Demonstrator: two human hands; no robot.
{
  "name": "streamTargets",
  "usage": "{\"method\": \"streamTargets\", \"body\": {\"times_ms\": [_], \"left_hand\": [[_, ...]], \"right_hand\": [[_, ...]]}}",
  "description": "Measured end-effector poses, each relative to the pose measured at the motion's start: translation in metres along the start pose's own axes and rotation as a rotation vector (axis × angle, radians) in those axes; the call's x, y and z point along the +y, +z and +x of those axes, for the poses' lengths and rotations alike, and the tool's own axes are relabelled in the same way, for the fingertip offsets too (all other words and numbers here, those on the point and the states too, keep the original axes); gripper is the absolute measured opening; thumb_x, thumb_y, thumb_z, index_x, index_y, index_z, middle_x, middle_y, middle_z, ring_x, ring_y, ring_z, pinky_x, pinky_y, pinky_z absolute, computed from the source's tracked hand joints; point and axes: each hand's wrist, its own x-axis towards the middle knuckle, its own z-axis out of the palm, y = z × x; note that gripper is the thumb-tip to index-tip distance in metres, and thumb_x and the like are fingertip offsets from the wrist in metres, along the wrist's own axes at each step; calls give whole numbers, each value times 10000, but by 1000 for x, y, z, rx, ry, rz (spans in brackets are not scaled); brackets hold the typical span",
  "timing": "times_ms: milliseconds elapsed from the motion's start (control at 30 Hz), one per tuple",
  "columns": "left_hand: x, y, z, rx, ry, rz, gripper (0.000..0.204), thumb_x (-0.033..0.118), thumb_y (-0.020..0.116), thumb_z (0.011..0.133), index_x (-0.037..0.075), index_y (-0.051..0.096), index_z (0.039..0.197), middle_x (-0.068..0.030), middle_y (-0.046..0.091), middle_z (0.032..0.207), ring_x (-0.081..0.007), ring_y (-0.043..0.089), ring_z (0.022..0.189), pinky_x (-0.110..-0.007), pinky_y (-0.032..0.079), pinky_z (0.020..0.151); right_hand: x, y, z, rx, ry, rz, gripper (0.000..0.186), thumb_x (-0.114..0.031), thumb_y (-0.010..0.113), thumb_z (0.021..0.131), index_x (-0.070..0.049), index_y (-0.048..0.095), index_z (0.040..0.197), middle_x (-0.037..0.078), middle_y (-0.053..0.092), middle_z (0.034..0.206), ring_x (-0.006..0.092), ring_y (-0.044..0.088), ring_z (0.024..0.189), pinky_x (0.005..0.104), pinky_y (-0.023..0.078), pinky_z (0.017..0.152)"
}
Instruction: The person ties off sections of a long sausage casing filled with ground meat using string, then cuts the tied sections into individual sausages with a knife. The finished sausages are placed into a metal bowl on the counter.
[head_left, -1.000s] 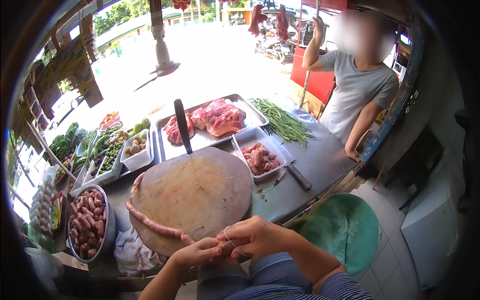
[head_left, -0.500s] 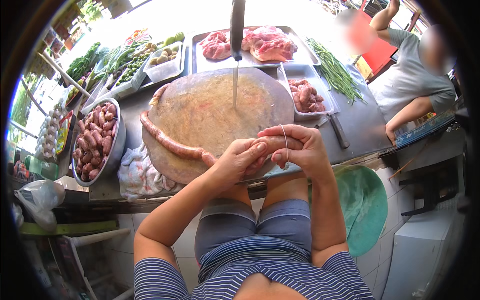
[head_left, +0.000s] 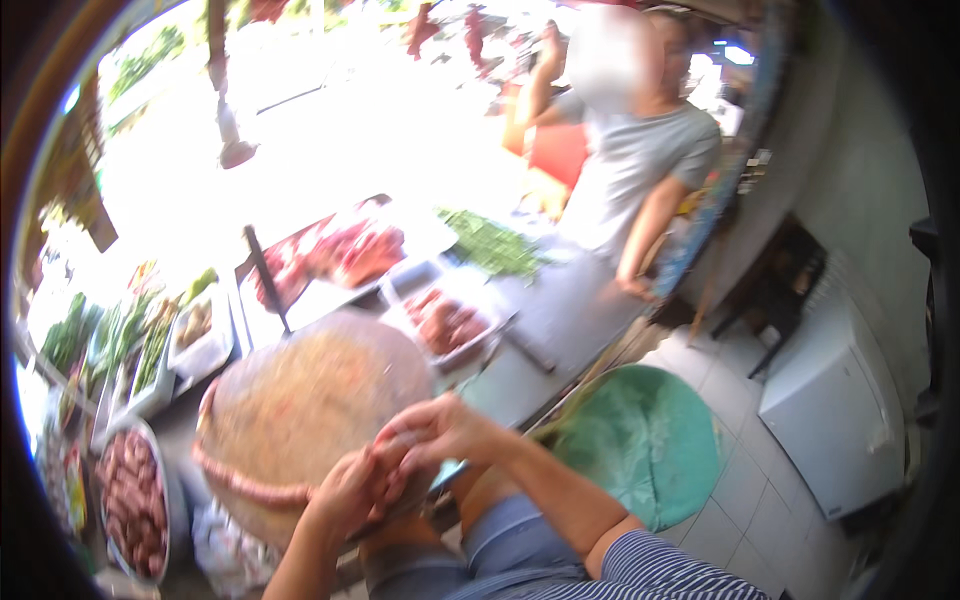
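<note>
Far left, at the rim: a metal bowl (head_left: 172,520) heaped with short pink sausages, and behind it trays of green vegetables (head_left: 110,345); all blurred.

On the worktop (head_left: 560,310), left of centre: a round wooden chopping block (head_left: 300,400), a cleaver (head_left: 266,280) standing upright with its blade in the block's far edge. A long sausage link (head_left: 245,482) curves along the block's near-left edge and runs to the hands.

Left hand (head_left: 345,492): at the block's near edge, fingers curled over the sausage end; grip looks pinched on it, though blur hides the fingertips. Right hand (head_left: 440,432): touching the left hand from above and to the right, fingers bent in toward the same end; cannot tell whether this grip closes on the sausage.

Behind the block: a tray of raw red meat (head_left: 345,250), a smaller tray of meat pieces (head_left: 445,322), a bunch of green beans (head_left: 492,245).

Right: a green round basin (head_left: 645,440) on the tiled floor beside the worktop; a person in a grey shirt (head_left: 630,170) leans on the worktop's far end; a white box (head_left: 835,400) near the wall.
</note>
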Motion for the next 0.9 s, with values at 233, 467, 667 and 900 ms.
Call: {"method": "streamTargets", "body": {"times_ms": [233,467,667,900], "left_hand": [[-17,7,-14,28,101,-25,428,430,489,1023,10,568,1053,-12,489,739,-131,513,613,-237,396,454],[-48,1,-34,172,268,-194,367,398,500,1026,60,521,887,-11,474,696,-129,481,559,-237,401,480],[-45,-6,-56,2,296,-133,344,361,541,1012,31,551,915,-51,540,794,-170,556,717,-290,472,626],[-55,-12,-61,1,200,-141,330,344,562,1001,23,553,926,-85,572,877,-215,587,802,-319,484,685]], "right_hand": [[-3,11,-10,-81,-8,84,386,36,728,797,65,637,1170,46,715,973,56,645,813,199,544,632],[9,43,-5,-84,-31,56,404,23,716,779,84,626,1169,56,707,935,71,647,819,208,538,651],[2,56,-5,-141,-124,-83,386,28,687,787,100,613,1160,101,710,939,114,669,842,233,545,744],[-7,59,-18,-245,-51,16,338,108,628,795,140,587,1129,132,717,934,131,690,859,279,559,785]]}}
